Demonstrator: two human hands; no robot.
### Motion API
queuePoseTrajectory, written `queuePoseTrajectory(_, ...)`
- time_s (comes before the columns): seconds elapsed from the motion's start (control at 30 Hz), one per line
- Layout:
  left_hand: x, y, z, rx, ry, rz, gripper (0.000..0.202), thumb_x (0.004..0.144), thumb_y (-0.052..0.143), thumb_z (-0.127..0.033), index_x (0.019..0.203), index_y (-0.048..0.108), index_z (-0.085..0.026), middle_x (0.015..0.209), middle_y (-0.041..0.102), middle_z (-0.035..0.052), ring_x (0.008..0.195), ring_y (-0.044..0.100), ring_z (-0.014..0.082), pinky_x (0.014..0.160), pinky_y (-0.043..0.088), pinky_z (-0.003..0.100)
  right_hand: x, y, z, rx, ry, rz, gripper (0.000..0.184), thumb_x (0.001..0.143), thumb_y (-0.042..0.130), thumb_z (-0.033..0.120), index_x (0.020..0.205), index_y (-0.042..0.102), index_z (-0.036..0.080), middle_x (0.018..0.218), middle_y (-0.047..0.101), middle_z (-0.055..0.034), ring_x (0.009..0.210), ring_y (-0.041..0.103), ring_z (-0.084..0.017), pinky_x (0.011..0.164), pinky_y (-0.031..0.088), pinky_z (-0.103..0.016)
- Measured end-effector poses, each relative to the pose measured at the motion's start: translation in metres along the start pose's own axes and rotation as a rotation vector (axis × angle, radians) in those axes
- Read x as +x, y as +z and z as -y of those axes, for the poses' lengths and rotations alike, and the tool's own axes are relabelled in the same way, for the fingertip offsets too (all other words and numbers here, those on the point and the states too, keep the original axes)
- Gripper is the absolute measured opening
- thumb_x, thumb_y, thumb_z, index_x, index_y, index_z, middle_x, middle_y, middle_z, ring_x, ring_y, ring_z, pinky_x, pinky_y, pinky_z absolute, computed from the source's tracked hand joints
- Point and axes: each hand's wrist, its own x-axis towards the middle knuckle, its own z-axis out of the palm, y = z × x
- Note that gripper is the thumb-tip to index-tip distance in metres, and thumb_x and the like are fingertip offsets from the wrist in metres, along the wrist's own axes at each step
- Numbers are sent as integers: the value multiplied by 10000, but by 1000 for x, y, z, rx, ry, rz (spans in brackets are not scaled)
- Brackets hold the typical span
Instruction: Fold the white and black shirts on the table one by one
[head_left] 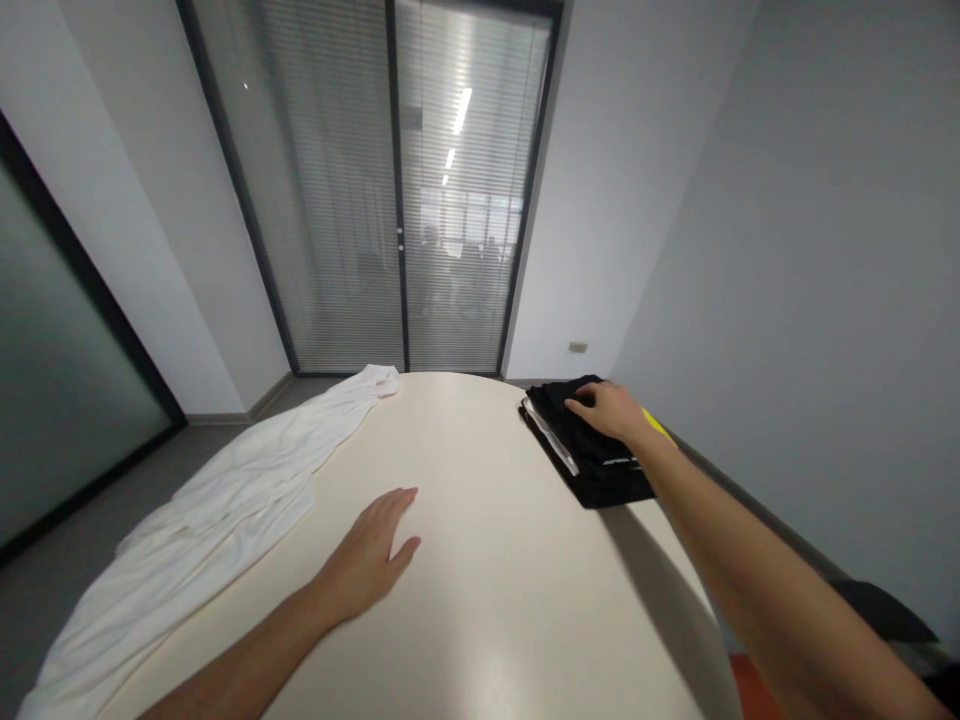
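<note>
My left hand [371,555] hovers over or rests on the near middle of the table, its thumb and fingers apart and nothing in it. To its left, a long white piece of cloth [247,480], perhaps a garment, lies loosely along the table's left edge. At the far right, my right hand [609,408] lies on top of a stack of folded black cloth [574,435], with its thumb and fingers spread. A white layer [553,440] shows in the side of that stack. Something yellow [658,425] peeks out behind my right wrist.
The pale table [465,440] has a rounded far edge. Beyond it stand glass panels with blinds [465,280] in dark frames. A grey wall [810,300] runs along the right. Part of a dark chair-like object [885,610] and something red [750,690] show at lower right.
</note>
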Motion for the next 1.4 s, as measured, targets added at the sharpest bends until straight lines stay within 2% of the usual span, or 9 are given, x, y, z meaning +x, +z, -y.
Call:
queuePoseTrajectory(0.13, 3, -1, -1, 5, 5, 16, 528, 947, 508, -357, 1441, 450, -180, 1442, 547, 150, 1348, 500, 287, 1147, 402, 511, -10, 10, 18, -83, 5, 80, 660, 806, 631, 655, 1265, 669, 182, 1251, 643, -193, 1163, 583, -365, 958, 465, -471)
queuePoseTrajectory(0.3, 5, 1, -1, 8, 20, 17, 523, 952, 503, -356, 1444, 444, -191, 1440, 550, 142, 1349, 501, 284, 1153, 397, 509, -6, 13, 3, -58, -61, 146, 529, 850, 651, 362, 1316, 635, 114, 1284, 654, -183, 1171, 619, -315, 1007, 460, -389)
queuePoseTrajectory(0.4, 5, 2, 0, 23, 18, 31, 527, 955, 498, -355, 1444, 439, -169, 1447, 541, 153, 1360, 489, 286, 1157, 394, 507, -2, 13, -5, -35, -73, 164, 496, 857, 619, 281, 1317, 636, 95, 1307, 658, -157, 1197, 615, -304, 1025, 454, -363)
queuePoseTrajectory(0.67, 5, 4, 1, 74, 29, 45, 522, 968, 484, -346, 1445, 424, -143, 1460, 530, 153, 1371, 478, 268, 1166, 391, 489, 0, 12, -9, -12, -14, 154, 432, 872, 601, 254, 1288, 663, 157, 1260, 693, -115, 1148, 646, -270, 975, 482, -335)
queuePoseTrajectory(0.8, 5, 3, 0, 89, 40, 26, 514, 964, 496, -349, 1441, 434, -167, 1447, 547, 137, 1358, 496, 261, 1153, 414, 475, -6, 13, 10, -93, -3, 120, 504, 851, 629, 269, 1338, 611, 145, 1237, 691, -156, 1134, 644, -299, 951, 494, -373)
queuePoseTrajectory(0.93, 6, 2, -2, 92, 43, 27, 512, 963, 493, -342, 1440, 437, -166, 1447, 548, 138, 1355, 500, 263, 1152, 416, 474, -15, 15, 31, -187, 108, 113, 456, 854, 650, 358, 1268, 663, 168, 1175, 694, -193, 1156, 614, -359, 892, 514, -440)
queuePoseTrajectory(1.13, 6, 3, -2, 89, 23, 42, 519, 963, 486, -358, 1444, 438, -170, 1456, 540, 138, 1364, 490, 269, 1159, 402, 485, -19, 9, 42, -221, 168, 107, 313, 953, 503, 228, 1179, 683, 106, 1098, 700, -241, 1041, 681, -339, 845, 522, -431)
queuePoseTrajectory(1.23, 6, 3, -2, 83, 26, 46, 517, 963, 482, -350, 1445, 431, -171, 1459, 536, 138, 1368, 484, 268, 1162, 397, 489, -19, 3, 43, -236, 189, 38, 330, 986, 407, 193, 1170, 657, 82, 1054, 708, -242, 993, 699, -328, 829, 525, -418)
queuePoseTrajectory(1.4, 7, 2, -2, 84, 28, 58, 520, 968, 470, -352, 1441, 426, -142, 1457, 533, 157, 1367, 482, 272, 1164, 391, 495, -22, 1, 49, -204, 165, -47, 387, 1012, 387, 316, 1276, 615, 150, 1073, 711, -207, 1007, 691, -323, 847, 515, -427)
